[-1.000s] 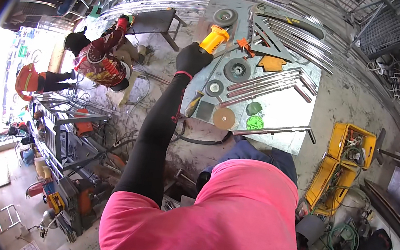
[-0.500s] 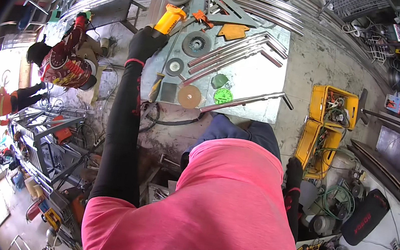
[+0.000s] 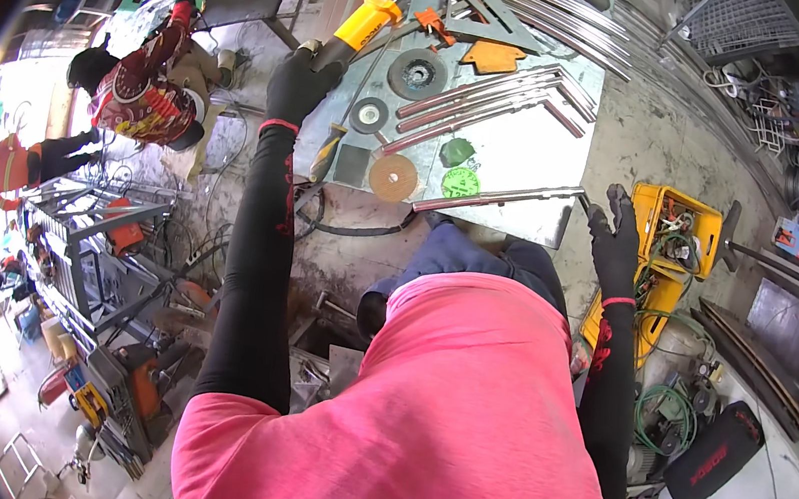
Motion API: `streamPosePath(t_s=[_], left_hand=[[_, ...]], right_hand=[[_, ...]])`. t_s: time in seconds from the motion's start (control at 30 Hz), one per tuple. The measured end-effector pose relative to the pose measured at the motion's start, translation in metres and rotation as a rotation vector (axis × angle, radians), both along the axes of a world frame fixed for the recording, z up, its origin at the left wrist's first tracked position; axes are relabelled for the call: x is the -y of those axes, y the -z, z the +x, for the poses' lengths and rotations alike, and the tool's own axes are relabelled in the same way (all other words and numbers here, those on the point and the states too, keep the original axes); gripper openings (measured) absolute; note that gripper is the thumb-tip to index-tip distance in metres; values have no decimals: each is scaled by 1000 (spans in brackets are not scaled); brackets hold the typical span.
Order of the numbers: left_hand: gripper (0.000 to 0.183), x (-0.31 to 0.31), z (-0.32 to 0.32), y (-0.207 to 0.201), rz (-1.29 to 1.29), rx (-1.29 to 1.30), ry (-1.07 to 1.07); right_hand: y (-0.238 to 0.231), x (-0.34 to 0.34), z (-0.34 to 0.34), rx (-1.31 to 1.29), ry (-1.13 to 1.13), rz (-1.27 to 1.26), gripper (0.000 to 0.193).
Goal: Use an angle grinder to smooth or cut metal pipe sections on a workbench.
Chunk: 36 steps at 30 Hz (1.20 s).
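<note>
My left hand (image 3: 300, 85), in a dark glove, is closed on the dark end of a yellow power tool (image 3: 369, 19) over the table's left side. My right hand (image 3: 614, 235), also gloved, is raised beside the table's right front corner with fingers apart and nothing in it. Nearest to it is the bent end of a metal tube (image 3: 512, 200) lying along the front edge. More bent tubes (image 3: 479, 109) lie mid-table. Close to the tool are a dark disc (image 3: 418, 73), a small disc (image 3: 370, 115), a brown disc (image 3: 393, 179) and a green round label (image 3: 461, 183).
An orange magnet-like block (image 3: 492, 57) and a metal set square (image 3: 491, 14) lie farther back on the metal table (image 3: 529, 221). Yellow crates (image 3: 677, 197) with cables stand at right. Two other people work at left, one in a red patterned top (image 3: 142, 100).
My right hand has risen from beside my body to the table's right corner, its fingers spreading. The left hand keeps hold of the tool. The whole view has shifted slightly.
</note>
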<state>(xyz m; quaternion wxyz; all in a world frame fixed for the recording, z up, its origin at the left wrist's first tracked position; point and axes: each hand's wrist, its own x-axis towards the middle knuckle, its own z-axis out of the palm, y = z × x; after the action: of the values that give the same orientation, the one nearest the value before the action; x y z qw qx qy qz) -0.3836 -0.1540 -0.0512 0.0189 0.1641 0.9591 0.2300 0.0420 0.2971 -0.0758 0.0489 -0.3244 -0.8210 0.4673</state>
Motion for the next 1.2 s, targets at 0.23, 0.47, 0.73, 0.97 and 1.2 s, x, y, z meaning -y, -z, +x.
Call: streamPosePath(t_s=[0.23,0.47,0.73,0.97,1.2], left_hand=[[75,13,39,-22,-52,142,-118],[68,42,49,-8,-4,39,-183],[44,-26,200,-21,65,-89,84],[60,-95,293,-23,136,37,310],[63,-119,271,-2,95,-124,413]], right_hand=[[1,1,-13,27,-48,-15,68],[-11,16,-40,213,-199,1,74],[7,7,-26,169,-38,-300,62],[-9,-13,-27,249,-64,-457,43],[-17,-17,-33,231,-31,-493,40]])
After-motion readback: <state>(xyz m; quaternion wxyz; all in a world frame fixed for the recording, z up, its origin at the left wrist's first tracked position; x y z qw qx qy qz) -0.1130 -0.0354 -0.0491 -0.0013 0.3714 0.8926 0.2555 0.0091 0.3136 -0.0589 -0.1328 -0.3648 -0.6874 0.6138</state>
